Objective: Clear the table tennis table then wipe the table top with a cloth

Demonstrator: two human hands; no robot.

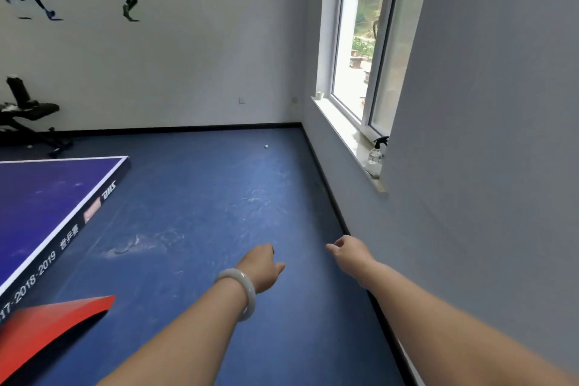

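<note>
The table tennis table (47,194), purple-blue with a white edge line, fills the left side of the head view; its visible top is bare. Both my arms reach forward over the blue floor, away from the table. My left hand (261,265), with a pale bangle on the wrist, hangs with loosely curled fingers and holds nothing. My right hand (347,251) is near the dark skirting board, fingers loosely curled, also holding nothing. A clear spray bottle (376,155) with a black trigger stands on the window sill at the right. No cloth is in view.
A white ball (266,146) lies on the floor near the far wall. A black exercise bench (28,116) stands at the back left. A red panel (47,329) juts out under the table's near side. The grey wall and window sill (341,131) run along the right.
</note>
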